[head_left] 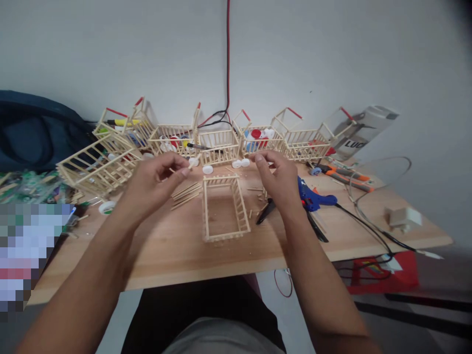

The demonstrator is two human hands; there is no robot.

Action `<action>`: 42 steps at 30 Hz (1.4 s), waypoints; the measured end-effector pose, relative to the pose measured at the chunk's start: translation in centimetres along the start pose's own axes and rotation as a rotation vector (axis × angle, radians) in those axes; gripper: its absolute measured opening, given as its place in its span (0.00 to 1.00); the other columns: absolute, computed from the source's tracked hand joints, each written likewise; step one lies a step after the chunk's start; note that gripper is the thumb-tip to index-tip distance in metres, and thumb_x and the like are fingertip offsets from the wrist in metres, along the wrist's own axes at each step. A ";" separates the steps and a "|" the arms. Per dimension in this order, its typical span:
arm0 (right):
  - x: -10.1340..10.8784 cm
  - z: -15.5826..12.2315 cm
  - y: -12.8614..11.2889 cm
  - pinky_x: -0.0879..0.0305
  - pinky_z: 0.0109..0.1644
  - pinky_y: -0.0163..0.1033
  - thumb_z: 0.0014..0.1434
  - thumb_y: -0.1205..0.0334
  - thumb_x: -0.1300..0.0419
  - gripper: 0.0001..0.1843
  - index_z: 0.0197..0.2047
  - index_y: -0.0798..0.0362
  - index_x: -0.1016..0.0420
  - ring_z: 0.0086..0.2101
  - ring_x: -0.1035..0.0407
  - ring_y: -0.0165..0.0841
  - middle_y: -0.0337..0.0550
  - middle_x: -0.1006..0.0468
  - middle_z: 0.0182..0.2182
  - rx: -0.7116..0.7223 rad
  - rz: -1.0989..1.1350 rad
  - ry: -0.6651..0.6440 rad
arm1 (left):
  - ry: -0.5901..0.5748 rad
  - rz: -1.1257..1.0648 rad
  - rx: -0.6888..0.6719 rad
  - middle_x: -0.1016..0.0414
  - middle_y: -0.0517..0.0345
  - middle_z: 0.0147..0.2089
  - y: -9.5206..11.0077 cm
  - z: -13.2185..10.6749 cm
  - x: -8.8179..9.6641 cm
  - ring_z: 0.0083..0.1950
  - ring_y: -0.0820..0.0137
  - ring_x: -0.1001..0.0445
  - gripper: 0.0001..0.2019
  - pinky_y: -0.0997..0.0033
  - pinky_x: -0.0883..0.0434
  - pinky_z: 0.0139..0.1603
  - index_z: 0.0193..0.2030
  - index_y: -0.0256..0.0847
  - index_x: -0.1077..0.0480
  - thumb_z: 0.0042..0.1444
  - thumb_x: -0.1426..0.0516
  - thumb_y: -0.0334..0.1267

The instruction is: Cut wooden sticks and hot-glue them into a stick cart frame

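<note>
My left hand (157, 179) pinches a short wooden stick (195, 161) between thumb and fingertips, above the table. Across from it, my right hand (277, 178) has thumb and index finger drawn together; whatever they hold, if anything, is too small to make out. Between and below my hands lies a rectangular stick frame (206, 209) with slatted sides. Several loose sticks (186, 194) lie left of the frame, and short cut pieces (250, 214) lie to its right. White round wheels (208, 169) show just behind the frame.
Several small stick carts (221, 147) with red handles line the wall. A blue glue gun (317, 196) and orange-handled pliers (346, 178) lie right, near cables and a white adapter (404, 218). Plastic bags (31, 189) and a dark blue bag (40, 132) are left.
</note>
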State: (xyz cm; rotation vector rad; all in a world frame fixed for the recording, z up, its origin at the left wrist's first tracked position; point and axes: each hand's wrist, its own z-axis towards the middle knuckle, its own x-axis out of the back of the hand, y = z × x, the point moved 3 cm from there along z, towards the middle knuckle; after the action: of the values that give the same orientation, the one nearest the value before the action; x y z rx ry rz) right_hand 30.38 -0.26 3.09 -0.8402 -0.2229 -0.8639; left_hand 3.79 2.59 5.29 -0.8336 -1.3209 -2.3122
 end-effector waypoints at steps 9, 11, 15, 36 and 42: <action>-0.6 -0.2 1.2 0.36 0.38 0.38 0.64 0.55 0.47 0.16 0.37 0.53 0.21 0.31 0.27 0.34 0.42 0.20 0.30 -0.121 -0.011 -0.080 | 0.011 0.142 -0.138 0.24 0.58 0.37 0.8 -0.6 -2.3 0.36 0.70 0.30 0.08 0.71 0.35 0.40 0.38 0.41 0.30 0.62 0.48 0.40; -0.6 -0.2 1.0 0.35 0.37 0.38 0.65 0.55 0.48 0.16 0.37 0.53 0.20 0.32 0.27 0.34 0.42 0.20 0.30 -0.104 -0.023 -0.051 | 0.081 0.176 -0.141 0.24 0.57 0.38 0.9 -0.7 -1.9 0.38 0.69 0.30 0.08 0.70 0.35 0.42 0.38 0.41 0.30 0.63 0.49 0.39; 0.2 -0.2 -0.8 0.35 0.46 0.41 0.67 0.57 0.49 0.16 0.42 0.53 0.21 0.41 0.27 0.37 0.46 0.19 0.38 0.102 -0.062 0.059 | 0.205 0.183 -0.088 0.25 0.56 0.38 1.0 -0.9 -1.0 0.40 0.67 0.29 0.08 0.69 0.34 0.42 0.37 0.41 0.31 0.63 0.49 0.40; 2.9 -4.9 -6.3 0.35 0.54 0.46 0.68 0.61 0.47 0.13 0.51 0.49 0.26 0.49 0.28 0.38 0.46 0.20 0.47 0.118 -0.042 -0.062 | 0.316 -0.407 -0.026 0.24 0.59 0.37 0.9 -0.8 0.2 0.40 0.70 0.27 0.05 0.71 0.32 0.43 0.34 0.41 0.27 0.57 0.41 0.39; 2.4 -6.3 -7.9 0.33 0.42 0.37 0.63 0.60 0.40 0.08 0.46 0.45 0.27 0.37 0.28 0.31 0.38 0.22 0.38 -0.077 0.422 -0.159 | -0.035 -0.674 -0.115 0.26 0.58 0.36 7.1 -2.3 -2.2 0.41 0.70 0.27 0.01 0.71 0.31 0.44 0.30 0.42 0.22 0.51 0.36 0.33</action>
State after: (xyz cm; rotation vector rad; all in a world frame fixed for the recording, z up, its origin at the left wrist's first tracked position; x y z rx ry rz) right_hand 25.11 -9.10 4.48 -0.9856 -0.1433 -0.4128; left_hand 8.76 -2.92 7.63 -0.5040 -1.6918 -2.9075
